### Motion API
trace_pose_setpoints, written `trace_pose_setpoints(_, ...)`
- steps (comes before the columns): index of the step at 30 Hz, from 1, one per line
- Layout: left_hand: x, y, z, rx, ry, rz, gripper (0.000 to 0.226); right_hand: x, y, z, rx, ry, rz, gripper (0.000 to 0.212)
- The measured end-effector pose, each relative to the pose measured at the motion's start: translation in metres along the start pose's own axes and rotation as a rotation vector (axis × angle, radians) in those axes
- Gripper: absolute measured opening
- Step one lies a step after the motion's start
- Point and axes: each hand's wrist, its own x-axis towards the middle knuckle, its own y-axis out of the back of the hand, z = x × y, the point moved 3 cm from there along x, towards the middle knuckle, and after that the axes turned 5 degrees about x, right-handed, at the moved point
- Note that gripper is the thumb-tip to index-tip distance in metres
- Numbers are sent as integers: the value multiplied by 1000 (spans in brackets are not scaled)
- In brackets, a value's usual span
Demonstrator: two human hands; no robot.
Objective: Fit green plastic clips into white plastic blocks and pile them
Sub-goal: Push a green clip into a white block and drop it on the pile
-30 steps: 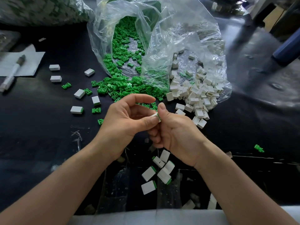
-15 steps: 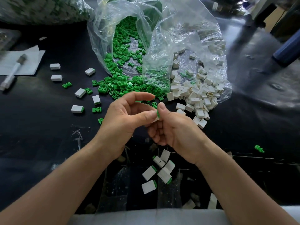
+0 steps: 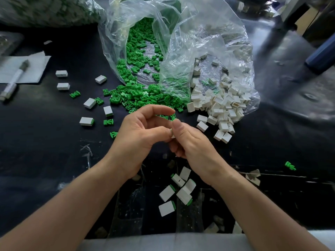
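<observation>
Your L hand (image 3: 139, 136) and R hand (image 3: 194, 145) meet mid-table, thumbs nearly tip to tip, both pinching one white block (image 3: 173, 136) btwn them. Only a sliver of it shows. The clip going into it is hidden by your thumbs, so I can't tell the block's long axis or whether the clip is fully home. Your L index arches over the top, touching nothing I can see. R fingers curl under.

Judging by the grip, you're at the press-in step on this piece.

What the next move turns on: the finished pile (image 3: 183, 195) lies straight back toward your body from the pinch, just below your R wrist. R hand is nearer, so it looks like the one to drop the piece. The pile is a handful of capped blocks, loosely scattered, some touching, not stacked.

Supplies sit ahead of you. Loose clips (image 3: 137, 98) spill from the plastic bag (image 3: 199, 38), fwd and a bit left, just beyond your L index tip. Bare blocks (image 3: 219, 107) lie fwd-right, near your R hand. So L to clips and R to blocks looks like the short route.

Also on the black table (image 3: 45, 142): a few blocks and clips strewn far left, a marker (image 3: 15, 78) on paper (image 3: 36, 69), and one stray clip (image 3: 290, 165) well off right.
</observation>
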Motion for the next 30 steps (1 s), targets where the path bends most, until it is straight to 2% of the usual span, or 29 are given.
trace_pose_setpoints(7,-1,-2,1,-51,-6,10,29,1,-1,3,-69,73,49,39)
trace_pose_setpoints(12,-2,-2,1,-65,-7,5,33,1,-3,2,-140,116,55,44)
trace_pose_setpoints(17,-2,-2,2,-72,1,9,32,1,-2,2,-149,130,54,34)
trace_pose_setpoints(30,-3,-2,1,-74,13,25,31,1,-3,4,-135,136,95,31)
